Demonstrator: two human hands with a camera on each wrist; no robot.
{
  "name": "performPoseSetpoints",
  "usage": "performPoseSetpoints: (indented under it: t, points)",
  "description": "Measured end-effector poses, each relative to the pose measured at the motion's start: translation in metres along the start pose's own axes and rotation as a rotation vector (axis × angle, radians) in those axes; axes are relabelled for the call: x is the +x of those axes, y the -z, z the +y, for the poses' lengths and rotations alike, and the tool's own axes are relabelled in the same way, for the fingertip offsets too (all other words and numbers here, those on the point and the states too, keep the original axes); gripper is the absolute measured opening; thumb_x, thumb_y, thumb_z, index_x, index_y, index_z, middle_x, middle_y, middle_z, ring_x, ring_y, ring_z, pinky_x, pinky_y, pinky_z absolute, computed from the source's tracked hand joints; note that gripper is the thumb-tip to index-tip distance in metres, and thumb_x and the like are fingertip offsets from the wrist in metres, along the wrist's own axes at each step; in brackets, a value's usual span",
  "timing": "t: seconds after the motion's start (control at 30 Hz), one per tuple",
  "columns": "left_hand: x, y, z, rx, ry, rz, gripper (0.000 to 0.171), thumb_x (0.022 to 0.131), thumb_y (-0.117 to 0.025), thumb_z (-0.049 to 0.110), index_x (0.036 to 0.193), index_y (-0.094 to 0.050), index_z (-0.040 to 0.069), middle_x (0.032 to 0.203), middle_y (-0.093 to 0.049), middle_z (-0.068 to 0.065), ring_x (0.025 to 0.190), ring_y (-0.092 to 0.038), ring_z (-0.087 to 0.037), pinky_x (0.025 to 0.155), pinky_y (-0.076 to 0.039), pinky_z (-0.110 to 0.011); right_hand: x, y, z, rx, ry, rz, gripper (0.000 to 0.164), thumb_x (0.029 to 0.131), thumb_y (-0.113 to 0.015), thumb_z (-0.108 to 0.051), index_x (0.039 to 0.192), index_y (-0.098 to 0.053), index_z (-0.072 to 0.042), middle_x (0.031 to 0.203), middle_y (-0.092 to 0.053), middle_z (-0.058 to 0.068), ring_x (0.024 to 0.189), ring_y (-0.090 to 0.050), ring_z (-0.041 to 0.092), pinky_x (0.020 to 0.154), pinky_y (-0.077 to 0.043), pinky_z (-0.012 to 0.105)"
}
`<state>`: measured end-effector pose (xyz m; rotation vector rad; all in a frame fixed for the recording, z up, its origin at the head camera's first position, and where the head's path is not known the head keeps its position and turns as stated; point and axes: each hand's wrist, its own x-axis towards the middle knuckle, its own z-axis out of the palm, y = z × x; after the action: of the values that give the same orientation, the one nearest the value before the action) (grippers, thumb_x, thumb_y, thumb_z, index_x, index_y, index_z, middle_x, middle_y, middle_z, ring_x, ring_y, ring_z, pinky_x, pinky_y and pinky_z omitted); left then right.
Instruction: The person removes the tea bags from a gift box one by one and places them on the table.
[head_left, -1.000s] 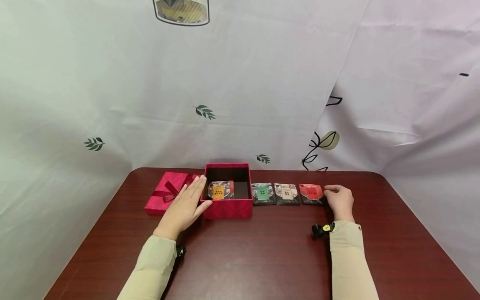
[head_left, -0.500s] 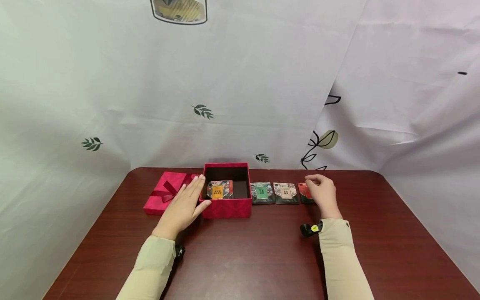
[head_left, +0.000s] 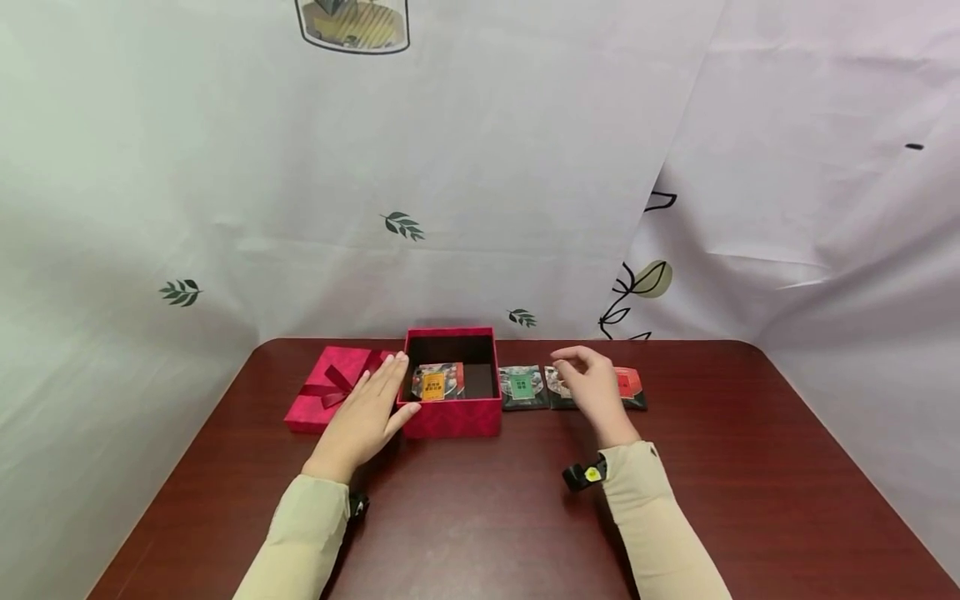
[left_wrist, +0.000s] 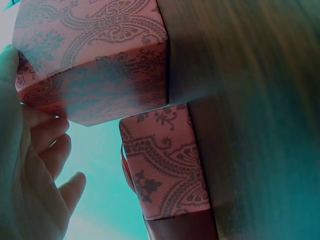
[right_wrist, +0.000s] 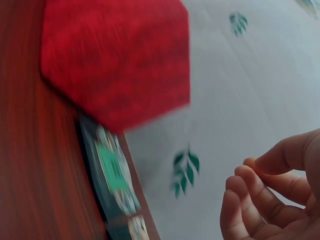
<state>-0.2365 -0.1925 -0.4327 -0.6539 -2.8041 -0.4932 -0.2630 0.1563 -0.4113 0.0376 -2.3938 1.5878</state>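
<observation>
A red patterned gift box (head_left: 452, 420) stands lidless at the table's far side. Inside it on the left lies an orange-labelled sachet (head_left: 433, 386), with a red edge showing beside it. My left hand (head_left: 363, 421) rests along the box's left edge, fingers straight and thumb near the front rim. To the right of the box, a green-labelled sachet (head_left: 522, 386), a pale sachet (head_left: 552, 382) and a red sachet (head_left: 630, 386) lie in a row. Above the pale one, partly hiding it, is my right hand (head_left: 591, 392). Its fingers are loosely curved, holding nothing in the right wrist view.
The box lid (head_left: 318, 408), tied with a dark red ribbon bow (head_left: 339, 387), lies left of the box, partly behind the left hand. A white leaf-printed cloth (head_left: 480, 167) hangs just behind the wooden table (head_left: 480, 517).
My right hand has moved left along the row, from beside the red sachet to over the pale one, uncovering the red sachet. The left hand has stayed at the box.
</observation>
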Motion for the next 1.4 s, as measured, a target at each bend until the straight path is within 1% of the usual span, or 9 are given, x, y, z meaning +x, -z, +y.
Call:
performPoseSetpoints:
  t: [0.1,0.23,0.37,0.53,0.7,0.9,1.03,1.17,1.4]
  points:
    - [-0.001,-0.001,-0.001,-0.004,0.009,-0.012,0.08,0.1,-0.06,0.046,0.158,-0.03,0.0,0.165,-0.028,-0.017,0.151,-0.024,-0.039,0.121,-0.02,-0.058,-0.007,-0.016,-0.007,0.035,0.043,-0.022,0.015,0.095,-0.065,-0.004,0.106,-0.075,-0.001,0.088,-0.071,0.02,0.076,-0.068,0.031,0.061,-0.055,0.03]
    - [-0.001,-0.001,-0.001,-0.006,0.02,-0.023,0.081,0.099,-0.059,0.047,0.159,-0.028,0.001,0.165,-0.026,-0.016,0.152,-0.022,-0.038,0.122,-0.018,-0.056,-0.016,-0.034,-0.019,0.046,0.128,-0.044,0.016,0.093,-0.065,-0.003,0.106,-0.075,-0.001,0.094,-0.073,0.016,0.071,-0.063,0.019,0.058,-0.048,0.025]
    - [0.0,-0.002,-0.001,-0.001,0.013,-0.019,0.081,0.1,-0.059,0.047,0.159,-0.028,0.001,0.165,-0.026,-0.016,0.152,-0.022,-0.038,0.122,-0.019,-0.057,-0.019,-0.047,-0.031,0.064,0.178,-0.067,0.017,0.094,-0.064,-0.004,0.106,-0.076,-0.004,0.101,-0.073,0.01,0.078,-0.061,0.021,0.06,-0.046,0.026]
    - [0.0,-0.001,-0.001,-0.006,0.006,-0.012,0.081,0.099,-0.06,0.046,0.159,-0.028,0.001,0.165,-0.027,-0.016,0.152,-0.022,-0.037,0.122,-0.019,-0.056,-0.018,-0.061,-0.047,0.144,0.198,-0.127,0.017,0.095,-0.061,-0.001,0.106,-0.074,-0.003,0.096,-0.074,0.011,0.081,-0.069,0.033,0.067,-0.059,0.032]
    - [0.0,0.0,0.0,-0.001,0.005,-0.004,0.081,0.099,-0.06,0.046,0.158,-0.029,0.0,0.165,-0.027,-0.016,0.152,-0.023,-0.037,0.122,-0.02,-0.056,-0.011,-0.071,-0.06,0.176,0.16,-0.196,0.018,0.097,-0.06,-0.003,0.109,-0.073,-0.002,0.1,-0.073,0.012,0.086,-0.072,0.037,0.075,-0.062,0.039]
    - [0.001,-0.001,-0.001,0.004,0.005,0.0,0.08,0.099,-0.06,0.045,0.158,-0.03,-0.001,0.165,-0.028,-0.017,0.152,-0.024,-0.037,0.122,-0.02,-0.057,0.001,-0.083,-0.067,0.166,0.07,-0.243,0.018,0.097,-0.06,-0.003,0.11,-0.071,0.001,0.097,-0.073,0.015,0.083,-0.073,0.027,0.082,-0.061,0.044]
    - [0.001,-0.001,-0.001,0.005,0.005,0.003,0.08,0.099,-0.06,0.046,0.157,-0.031,0.0,0.165,-0.028,-0.016,0.152,-0.024,-0.037,0.122,-0.02,-0.057,0.005,-0.09,-0.072,0.12,0.012,-0.254,0.019,0.097,-0.06,-0.006,0.112,-0.071,0.001,0.098,-0.072,0.014,0.082,-0.074,0.023,0.082,-0.061,0.04]
    - [0.001,-0.001,0.0,0.003,0.005,0.003,0.08,0.1,-0.06,0.046,0.158,-0.03,0.0,0.165,-0.028,-0.016,0.152,-0.023,-0.037,0.122,-0.02,-0.057,0.008,-0.1,-0.074,0.05,-0.025,-0.272,0.022,0.097,-0.059,-0.008,0.114,-0.07,-0.001,0.101,-0.071,0.014,0.088,-0.074,0.028,0.083,-0.061,0.038]
    - [0.0,-0.002,-0.001,0.005,-0.006,0.011,0.078,0.1,-0.06,0.044,0.157,-0.031,-0.001,0.164,-0.029,-0.017,0.152,-0.024,-0.037,0.121,-0.021,-0.057,0.013,-0.116,-0.079,-0.105,-0.089,-0.287,0.03,0.098,-0.061,-0.013,0.124,-0.067,0.0,0.111,-0.071,0.014,0.099,-0.068,0.03,0.089,-0.056,0.045]
